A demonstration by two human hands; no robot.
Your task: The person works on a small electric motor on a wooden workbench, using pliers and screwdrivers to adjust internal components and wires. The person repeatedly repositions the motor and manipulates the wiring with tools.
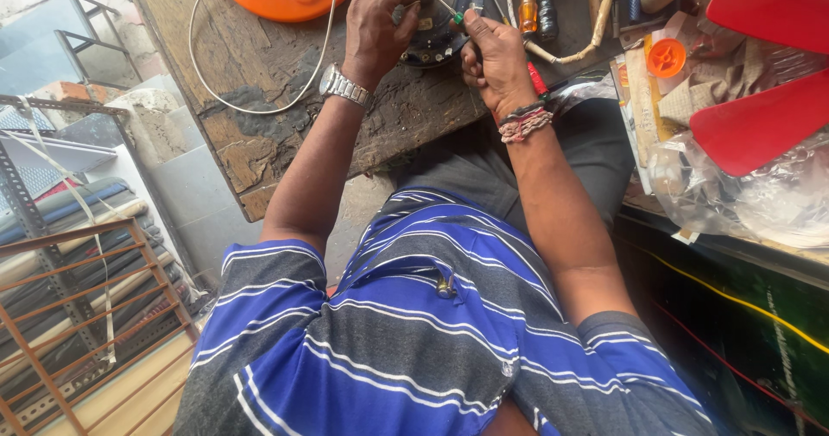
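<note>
The right hand (494, 56) grips a red screwdriver (458, 17), tip slanting up-left into the round motor (436, 22); the left hand (376, 26) grips the motor's edge.

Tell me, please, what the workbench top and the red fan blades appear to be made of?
The workbench top looks like bare, weathered wood: visible grain, dark stains and chipped edges. The red fan blades look like smooth moulded plastic, judging by their uniform colour and slight sheen.

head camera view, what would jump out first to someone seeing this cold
The two hands meet at the top centre over a round dark motor housing on a worn wooden bench: the left hand, a metal watch at its wrist, grips it, while the right hand holds a screwdriver against it. Bright red fan blades lie at the right, and the blue striped shirt fills the foreground.
</note>
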